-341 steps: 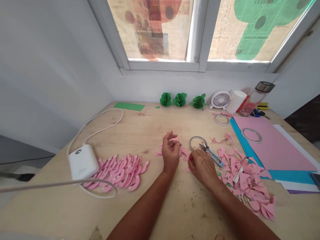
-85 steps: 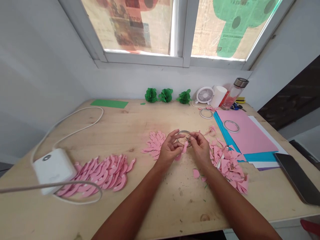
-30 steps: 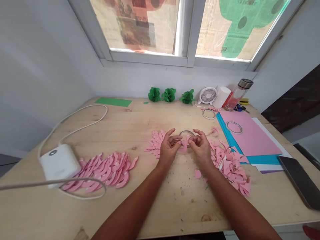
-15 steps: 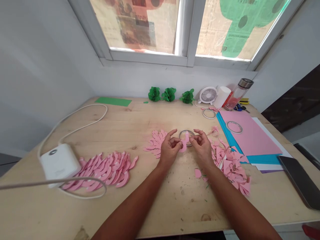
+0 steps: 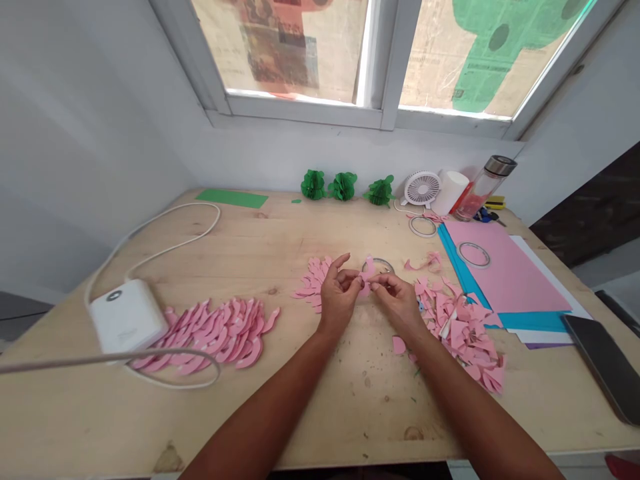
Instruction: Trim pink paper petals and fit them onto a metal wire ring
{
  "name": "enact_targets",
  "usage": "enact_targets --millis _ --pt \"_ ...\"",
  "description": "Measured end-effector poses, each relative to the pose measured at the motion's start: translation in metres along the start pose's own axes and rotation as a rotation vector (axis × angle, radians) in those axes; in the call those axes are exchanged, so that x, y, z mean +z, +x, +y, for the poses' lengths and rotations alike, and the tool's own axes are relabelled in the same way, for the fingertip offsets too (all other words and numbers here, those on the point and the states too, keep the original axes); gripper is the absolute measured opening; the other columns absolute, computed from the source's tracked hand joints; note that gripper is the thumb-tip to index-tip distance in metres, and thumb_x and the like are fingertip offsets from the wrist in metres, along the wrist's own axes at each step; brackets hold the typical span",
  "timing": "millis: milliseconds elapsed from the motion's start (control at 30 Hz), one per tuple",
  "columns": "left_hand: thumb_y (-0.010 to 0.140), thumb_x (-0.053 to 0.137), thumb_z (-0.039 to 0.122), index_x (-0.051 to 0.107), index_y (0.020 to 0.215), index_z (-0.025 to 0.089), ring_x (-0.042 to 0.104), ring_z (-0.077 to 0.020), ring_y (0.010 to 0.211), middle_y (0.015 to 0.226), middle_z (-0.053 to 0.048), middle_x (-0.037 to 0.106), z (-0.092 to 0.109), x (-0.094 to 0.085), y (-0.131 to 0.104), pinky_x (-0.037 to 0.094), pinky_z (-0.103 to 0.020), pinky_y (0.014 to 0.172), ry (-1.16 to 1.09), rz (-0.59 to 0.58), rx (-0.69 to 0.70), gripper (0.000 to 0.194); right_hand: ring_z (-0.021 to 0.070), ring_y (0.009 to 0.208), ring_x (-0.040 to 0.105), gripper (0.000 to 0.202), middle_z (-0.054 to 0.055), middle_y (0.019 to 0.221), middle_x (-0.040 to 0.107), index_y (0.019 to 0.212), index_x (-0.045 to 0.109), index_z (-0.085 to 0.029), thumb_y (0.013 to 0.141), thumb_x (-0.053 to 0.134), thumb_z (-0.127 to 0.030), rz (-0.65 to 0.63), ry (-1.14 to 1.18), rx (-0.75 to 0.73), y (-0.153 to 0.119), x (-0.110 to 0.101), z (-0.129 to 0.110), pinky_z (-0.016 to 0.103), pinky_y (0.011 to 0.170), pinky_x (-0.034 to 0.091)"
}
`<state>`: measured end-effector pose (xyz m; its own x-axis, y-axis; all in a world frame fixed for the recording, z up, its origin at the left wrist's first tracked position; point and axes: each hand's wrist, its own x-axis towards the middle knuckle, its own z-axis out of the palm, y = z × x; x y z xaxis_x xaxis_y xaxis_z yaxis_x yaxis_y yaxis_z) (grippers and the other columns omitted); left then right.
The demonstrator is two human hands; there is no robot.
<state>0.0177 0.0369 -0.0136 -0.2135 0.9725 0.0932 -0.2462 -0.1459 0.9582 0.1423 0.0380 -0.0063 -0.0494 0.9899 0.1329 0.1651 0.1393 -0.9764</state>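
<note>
My left hand [image 5: 340, 293] pinches a curved pink paper piece [image 5: 369, 268] between thumb and forefinger, its other fingers loosely bent. From the other side, my right hand [image 5: 399, 305] has thumb and fingertips closed on the same piece. The fingertips partly cover the paper. Just behind it on the table lies a thin tape roll [image 5: 384, 261], partly hidden. A cluster of narrow pink paper pieces [image 5: 311, 281] is left of my left hand. Pink paper scraps [image 5: 463, 333] are heaped beside my right wrist.
Curved pink cutouts [image 5: 225, 333] lie piled at left by a white power bank [image 5: 127, 317] with a looping cable. Green paper ornaments [image 5: 343, 187] stand along the wall. Coloured sheets [image 5: 505, 273], a phone [image 5: 603, 367], a small fan [image 5: 423, 189] and a bottle [image 5: 485, 189] occupy the right.
My right hand has moved in slightly closer to my left, and its fingers have folded down onto the pink piece. The view has shifted a little.
</note>
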Motion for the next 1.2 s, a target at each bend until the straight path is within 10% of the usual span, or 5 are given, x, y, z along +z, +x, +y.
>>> enact_targets --millis 1200 --pt "0.061 0.068 0.011 0.047 0.117 0.021 0.059 -0.0074 0.065 0.076 0.002 0.059 -0.004 0.002 0.001 0.047 -0.02 0.065 -0.128 -0.049 -0.119 0.06 0.0148 0.069 0.058 0.014 0.004 0.081 0.062 0.079 0.067 -0.017 0.073 0.056 -0.022 0.105 -0.107 -0.079 0.0 0.003 0.004 0.024 0.059 0.043"
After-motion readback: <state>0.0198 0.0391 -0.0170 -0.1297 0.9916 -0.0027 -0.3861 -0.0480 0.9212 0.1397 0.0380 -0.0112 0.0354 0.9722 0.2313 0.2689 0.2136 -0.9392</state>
